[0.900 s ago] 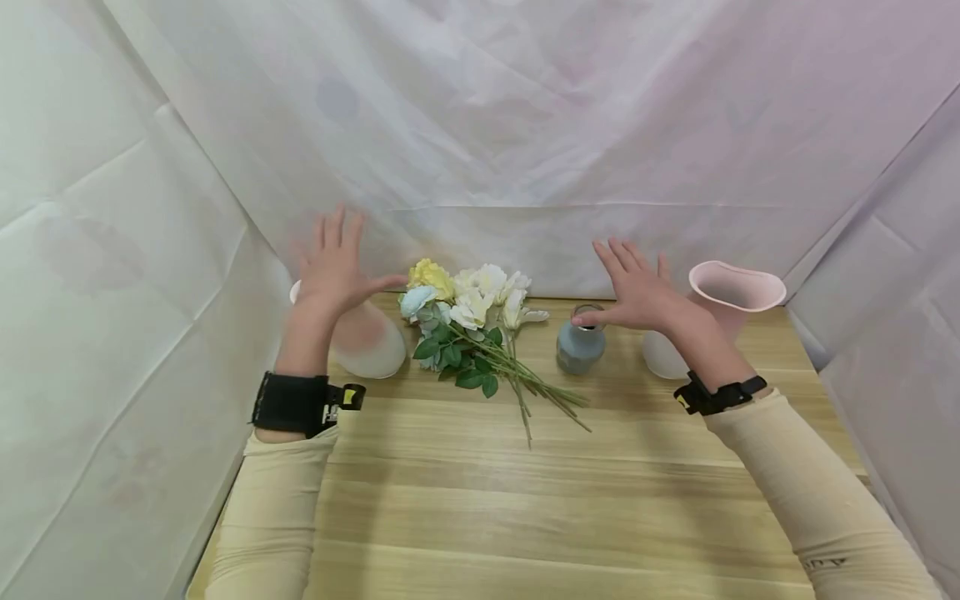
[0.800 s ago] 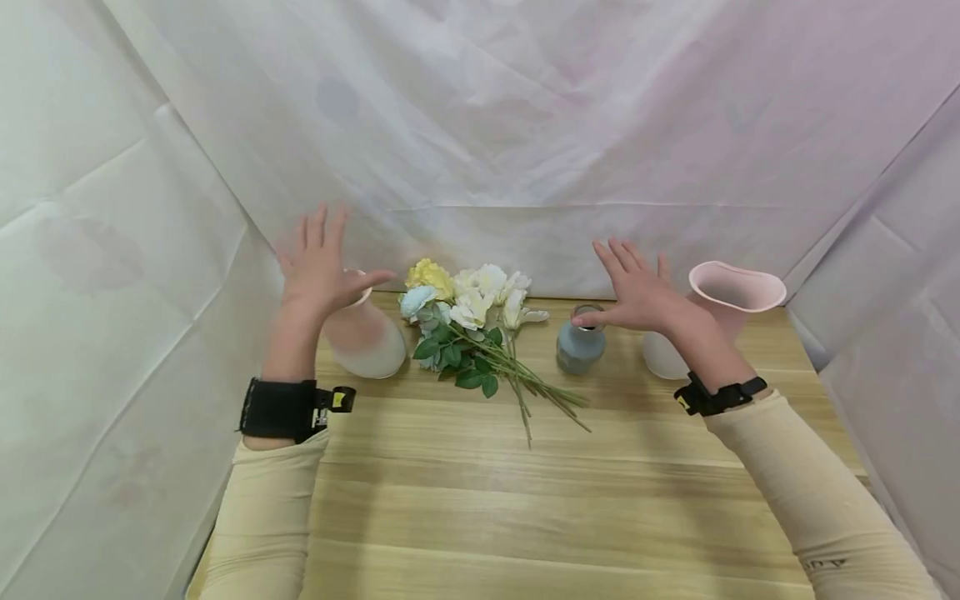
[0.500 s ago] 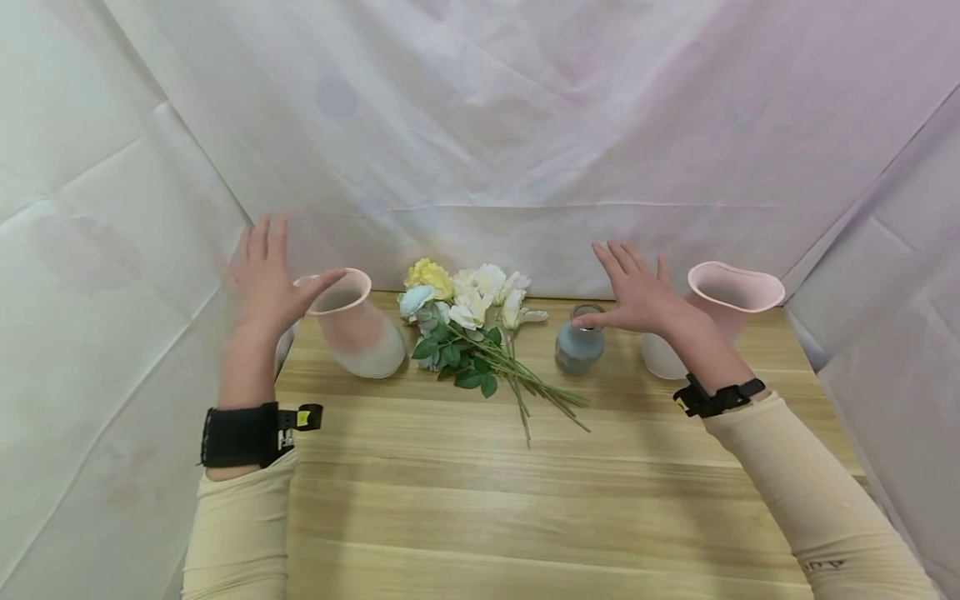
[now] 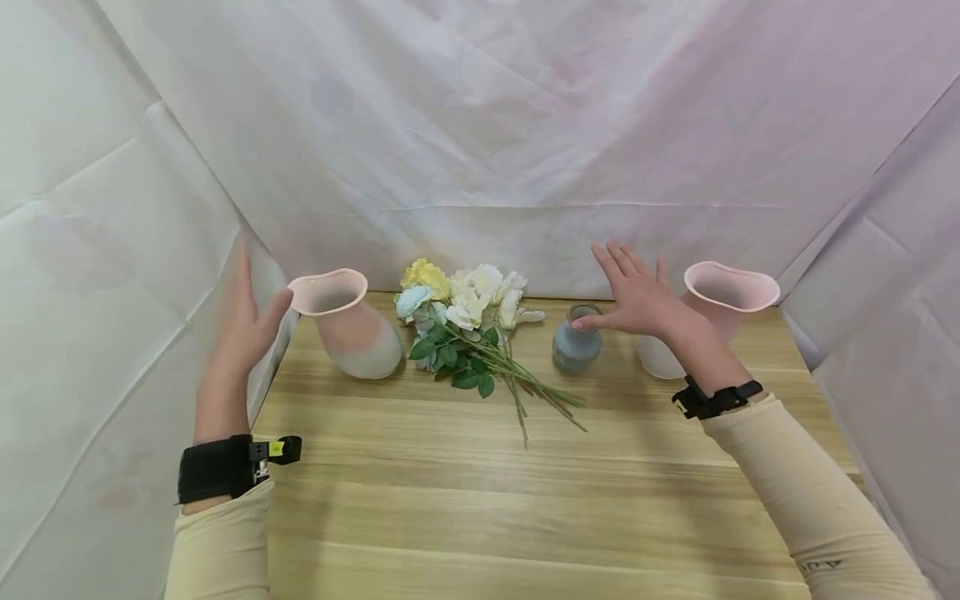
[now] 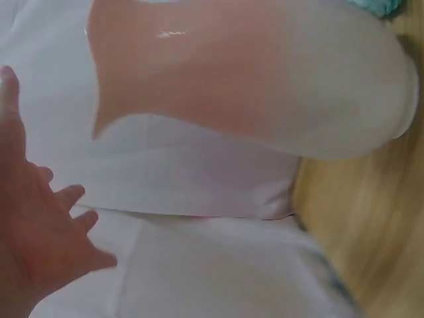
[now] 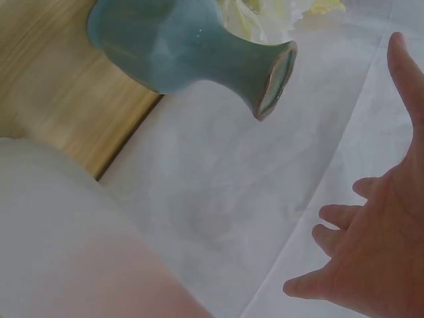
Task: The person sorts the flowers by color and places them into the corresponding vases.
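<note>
My left hand (image 4: 243, 327) is held up with spread fingers to the left of a pink-and-white vase (image 4: 356, 337), apart from it in the left wrist view. The vase stands upright on the table, its wavy mouth facing up. My right hand (image 4: 643, 302) hovers with fingers apart above and between a small blue-green vase (image 4: 576, 348) and a second pink-and-white vase (image 4: 726, 287). My right forearm hides part of that second vase. Artificial flowers (image 4: 468, 308), yellow, pale blue and white, lie between the vases, their green stems pointing toward the front right. Neither hand holds anything.
The wooden table (image 4: 465, 500) carries the vases and flowers along its back part. A pale cloth (image 4: 480, 125) hangs right behind it, with more cloth (image 4: 97, 333) at the left and right sides.
My left hand has moved left and slightly down, from in front of the left vase to beside it, uncovering its mouth. The hand has also turned more edge-on. My right hand stays about still.
</note>
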Demonstrator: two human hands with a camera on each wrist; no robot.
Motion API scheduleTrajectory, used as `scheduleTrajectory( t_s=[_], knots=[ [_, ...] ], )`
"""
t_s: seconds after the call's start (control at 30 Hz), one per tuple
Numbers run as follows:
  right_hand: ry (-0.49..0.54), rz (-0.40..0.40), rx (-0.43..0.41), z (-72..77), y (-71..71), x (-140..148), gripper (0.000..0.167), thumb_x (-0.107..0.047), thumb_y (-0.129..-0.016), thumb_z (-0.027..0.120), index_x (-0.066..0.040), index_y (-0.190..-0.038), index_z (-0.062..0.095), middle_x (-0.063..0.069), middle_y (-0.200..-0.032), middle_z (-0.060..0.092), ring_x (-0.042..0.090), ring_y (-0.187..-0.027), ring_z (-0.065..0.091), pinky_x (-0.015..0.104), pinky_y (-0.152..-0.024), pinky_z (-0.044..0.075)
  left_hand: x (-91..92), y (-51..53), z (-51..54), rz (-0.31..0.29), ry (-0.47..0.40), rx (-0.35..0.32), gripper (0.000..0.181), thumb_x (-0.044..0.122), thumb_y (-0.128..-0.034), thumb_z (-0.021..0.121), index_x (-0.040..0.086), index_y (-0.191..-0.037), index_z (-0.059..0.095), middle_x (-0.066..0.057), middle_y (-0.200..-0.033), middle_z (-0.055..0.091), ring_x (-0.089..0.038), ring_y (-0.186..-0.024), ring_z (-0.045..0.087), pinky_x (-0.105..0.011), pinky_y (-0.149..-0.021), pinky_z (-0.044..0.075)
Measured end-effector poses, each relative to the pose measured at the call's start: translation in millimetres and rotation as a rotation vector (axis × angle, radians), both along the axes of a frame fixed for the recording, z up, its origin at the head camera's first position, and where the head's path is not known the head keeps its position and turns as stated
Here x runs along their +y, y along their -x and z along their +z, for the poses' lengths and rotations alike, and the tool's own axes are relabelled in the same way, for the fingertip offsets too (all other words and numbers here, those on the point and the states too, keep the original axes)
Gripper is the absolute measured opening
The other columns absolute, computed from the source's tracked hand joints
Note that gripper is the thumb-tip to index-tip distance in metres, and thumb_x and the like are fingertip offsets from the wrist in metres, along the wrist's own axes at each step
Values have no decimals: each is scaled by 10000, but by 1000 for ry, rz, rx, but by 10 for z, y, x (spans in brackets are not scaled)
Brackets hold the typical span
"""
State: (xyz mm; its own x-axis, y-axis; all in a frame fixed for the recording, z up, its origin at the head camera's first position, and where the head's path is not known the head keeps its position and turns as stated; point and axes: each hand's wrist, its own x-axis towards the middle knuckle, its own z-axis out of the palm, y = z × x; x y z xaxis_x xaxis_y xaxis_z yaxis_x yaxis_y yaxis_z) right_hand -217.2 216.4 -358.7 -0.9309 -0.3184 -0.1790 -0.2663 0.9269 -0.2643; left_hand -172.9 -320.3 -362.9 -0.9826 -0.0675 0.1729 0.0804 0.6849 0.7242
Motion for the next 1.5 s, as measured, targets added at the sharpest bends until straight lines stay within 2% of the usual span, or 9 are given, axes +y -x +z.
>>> scheduleTrajectory(
  t_s=[0.1,0.23,0.43,0.7,0.83,1.07,1.17,1.33,1.5],
  knots=[
    [1,-1,-3,-8,0,5,1264,-749,-758,683,-175,-1612,-52,169,-1683,-46,391,-1551,-45,760,-1129,-100,-64,-3,-200,-44,-167,-80,913,390,-1006,511,179,-1590,-157,-122,-1682,-100,-381,-1539,-115,-645,-1213,-66],
    [-8,-5,-1,-17,-10,2,1263,-746,-760,683,-173,-1612,-54,171,-1683,-44,391,-1550,-46,763,-1129,-94,-61,0,-432,-91,-219,-140,953,376,-991,567,195,-1593,-149,-120,-1682,-91,-388,-1537,-115,-672,-1201,-55],
    [-18,-4,4,-42,-16,-7,1248,-747,-772,670,-167,-1612,-49,176,-1682,-38,400,-1548,-28,772,-1126,-73,126,81,-668,-166,-302,-79,900,109,-923,685,127,-1604,97,-164,-1662,139,-355,-1548,39,-631,-1227,5],
    [-7,-8,5,-80,-28,-24,1227,-734,-781,673,-146,-1614,-11,172,-1683,-40,392,-1550,-37,756,-1137,-83,334,148,-833,-133,-368,-36,889,6,-854,723,95,-1558,189,-189,-1546,312,-349,-1447,253,-681,-1190,133],
    [-20,-11,21,-80,-39,-32,1228,-730,-781,676,-148,-1614,-12,178,-1682,-21,400,-1549,-10,755,-1145,-52,381,143,-832,-99,-376,-8,884,40,-848,757,126,-1545,222,-145,-1515,349,-305,-1417,310,-574,-1223,177],
    [-2,-33,34,-96,-29,-68,1172,-668,-826,677,-138,-1614,-10,182,-1681,-7,402,-1548,-1,738,-1162,-32,398,121,-822,-46,-365,-13,884,107,-839,784,127,-1539,245,-138,-1522,362,-325,-1442,308,-570,-1226,181],
    [6,-50,47,-99,-15,-99,1114,-625,-870,658,-127,-1613,-6,199,-1676,26,412,-1543,37,709,-1185,38,422,99,-799,-31,-357,-26,894,113,-841,782,119,-1545,232,-144,-1539,353,-341,-1457,295,-574,-1227,179],
    [64,-70,105,-57,-18,-165,936,-493,-943,642,-95,-1607,116,229,-1655,130,457,-1501,178,656,-1171,236,512,12,-634,-29,-357,-34,890,71,-836,765,54,-1536,217,-194,-1544,337,-382,-1470,268,-597,-1225,169],
    [222,-114,167,14,-75,-280,700,-385,-980,627,-91,-1547,342,168,-1636,259,415,-1482,271,620,-1153,304,572,-45,-499,-52,-351,-34,865,52,-841,747,11,-1518,210,-218,-1522,342,-381,-1455,277,-587,-1225,166]
  ],
)
